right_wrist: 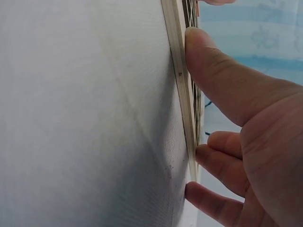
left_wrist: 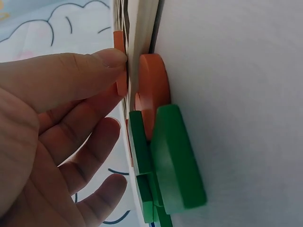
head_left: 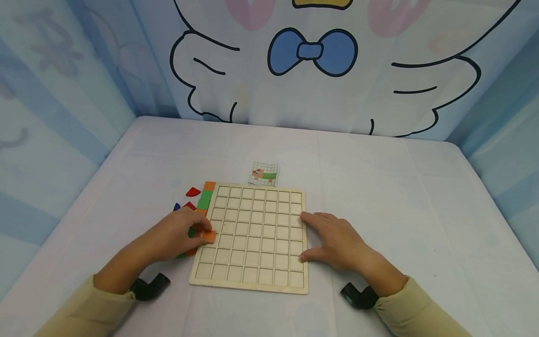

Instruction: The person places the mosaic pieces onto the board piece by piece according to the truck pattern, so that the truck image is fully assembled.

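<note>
A pale wooden grid board point(head_left: 254, 229) lies flat on the table, its square cells bare in the head view. At its left edge my left hand point(head_left: 185, 234) pinches a small orange square tile point(head_left: 209, 236) between thumb and fingers; the left wrist view shows the same orange tile point(left_wrist: 119, 64) edge-on over the board's rim. My right hand point(head_left: 337, 238) rests its thumb and fingertips on the board's right edge, fingers spread. Beside the board's left side lie green pieces point(left_wrist: 177, 161) and an orange rounded piece point(left_wrist: 155, 90), partly behind my left hand in the head view.
A small picture card point(head_left: 264, 174) with a green and orange pixel animal lies just beyond the board. Red pieces point(head_left: 193, 192), a blue piece point(head_left: 177, 206) and green tiles point(head_left: 204, 200) lie left of the board. The white table point(head_left: 400, 196) meets a printed curtain at the back.
</note>
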The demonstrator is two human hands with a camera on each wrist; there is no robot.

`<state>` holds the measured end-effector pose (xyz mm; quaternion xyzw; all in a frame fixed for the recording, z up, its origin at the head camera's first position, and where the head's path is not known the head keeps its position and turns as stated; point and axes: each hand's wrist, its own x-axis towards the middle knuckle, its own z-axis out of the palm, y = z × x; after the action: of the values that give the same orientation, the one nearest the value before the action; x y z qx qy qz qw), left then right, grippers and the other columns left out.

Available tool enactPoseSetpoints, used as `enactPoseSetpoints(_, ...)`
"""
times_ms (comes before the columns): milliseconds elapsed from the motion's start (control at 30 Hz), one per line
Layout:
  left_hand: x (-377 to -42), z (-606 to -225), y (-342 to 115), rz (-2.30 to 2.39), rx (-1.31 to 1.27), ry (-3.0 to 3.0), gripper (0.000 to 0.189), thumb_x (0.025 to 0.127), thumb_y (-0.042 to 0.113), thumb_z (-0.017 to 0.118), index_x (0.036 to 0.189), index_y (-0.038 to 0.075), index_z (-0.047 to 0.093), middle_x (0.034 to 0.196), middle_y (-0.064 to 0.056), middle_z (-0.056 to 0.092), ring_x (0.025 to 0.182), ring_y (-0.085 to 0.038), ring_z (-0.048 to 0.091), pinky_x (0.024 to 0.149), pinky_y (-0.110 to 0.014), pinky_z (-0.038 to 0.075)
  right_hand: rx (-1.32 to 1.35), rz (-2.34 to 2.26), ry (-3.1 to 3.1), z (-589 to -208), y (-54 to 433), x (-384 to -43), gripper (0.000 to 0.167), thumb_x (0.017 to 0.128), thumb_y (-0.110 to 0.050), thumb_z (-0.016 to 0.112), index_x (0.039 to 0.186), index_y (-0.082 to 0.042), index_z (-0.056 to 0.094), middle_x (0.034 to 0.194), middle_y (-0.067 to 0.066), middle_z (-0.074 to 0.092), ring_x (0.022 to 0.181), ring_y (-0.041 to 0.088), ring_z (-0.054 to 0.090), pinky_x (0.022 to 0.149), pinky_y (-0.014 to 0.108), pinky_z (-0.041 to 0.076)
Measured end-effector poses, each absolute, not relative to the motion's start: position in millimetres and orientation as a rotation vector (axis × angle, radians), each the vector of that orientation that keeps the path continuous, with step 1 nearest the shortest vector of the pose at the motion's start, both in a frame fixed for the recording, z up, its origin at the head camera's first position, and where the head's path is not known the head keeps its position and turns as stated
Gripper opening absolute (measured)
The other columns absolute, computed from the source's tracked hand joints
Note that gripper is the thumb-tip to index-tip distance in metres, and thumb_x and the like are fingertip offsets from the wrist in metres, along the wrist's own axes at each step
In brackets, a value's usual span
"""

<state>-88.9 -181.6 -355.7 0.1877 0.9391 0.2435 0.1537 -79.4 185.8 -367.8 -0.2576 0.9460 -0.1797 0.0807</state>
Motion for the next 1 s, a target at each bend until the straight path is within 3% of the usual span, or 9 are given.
enactPoseSetpoints(233,-87.1,-355.8,-178.6,0.687,0.569,2.712,0.018,0.083,0.013,0.082,0.098,0.017,0.073,0.091,0.012,0.064,0.095,-0.018,0.052,0.081,-0.038,0.049,-0.776,-0.546,2.83,-367.2,186.3,-80.0,0.086,0.077,-0.048,0.084,0.143,-0.003,0.051,0.137,0.016,0.057,0.126,0.038,0.052,0.094,0.059,0.044)
enactPoseSetpoints(700,-84.8,-355.9,-178.4,0.695,0.588,2.711,0.018,0.084,0.015,0.082,0.099,0.016,0.072,0.08,0.01,0.056,0.088,-0.017,0.049,0.074,-0.034,0.045,-0.784,-0.542,2.831,-368.3,186.4,-80.0,0.087,0.076,-0.046,0.085,0.143,-0.003,0.051,0.138,0.015,0.057,0.127,0.037,0.052,0.096,0.058,0.044)
enactPoseSetpoints(1000,-84.0,-356.2,-178.5,0.681,0.585,2.717,0.019,0.084,0.016,0.082,0.101,0.018,0.073,0.089,0.011,0.061,0.094,-0.018,0.052,0.081,-0.039,0.047,-0.773,-0.543,2.823,-368.0,186.1,-79.9,0.087,0.076,-0.046,0.084,0.144,-0.003,0.05,0.139,0.015,0.057,0.128,0.037,0.051,0.096,0.058,0.044)
